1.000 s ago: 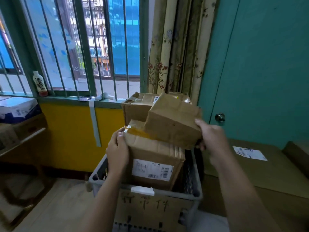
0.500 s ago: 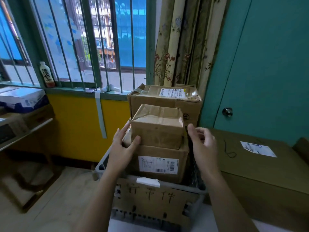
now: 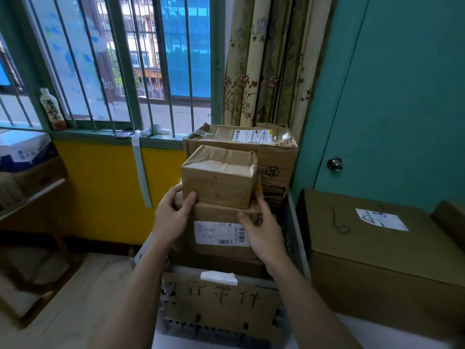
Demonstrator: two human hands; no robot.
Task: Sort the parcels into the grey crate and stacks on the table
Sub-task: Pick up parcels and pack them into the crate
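Note:
The grey crate (image 3: pixel 293 230) stands low in the middle, with a cardboard sign (image 3: pixel 221 303) bearing handwritten characters on its front. In the crate a parcel with a white barcode label (image 3: pixel 221 234) stands upright. A small taped brown parcel (image 3: pixel 219 177) lies flat on top of it. Behind both sits a bigger labelled carton (image 3: pixel 274 157). My left hand (image 3: pixel 171 217) holds the small parcel's lower left corner, thumb on its front. My right hand (image 3: pixel 265 233) grips the labelled parcel's upper right corner, just under the small parcel.
A large brown carton (image 3: pixel 377 250) with a paper label lies on the white table (image 3: pixel 392 333) to the right, with another box (image 3: pixel 450 220) beyond it. Behind are the teal door (image 3: pixel 390 96), a curtain (image 3: pixel 266 71) and a barred window with a bottle (image 3: pixel 52 112) on the sill. Shelves with boxes (image 3: pixel 22 152) stand at left.
The small parcel came down from a tilt in my right hand to lie flat on the labelled parcel. My right hand let go and dropped to the lower parcel's corner.

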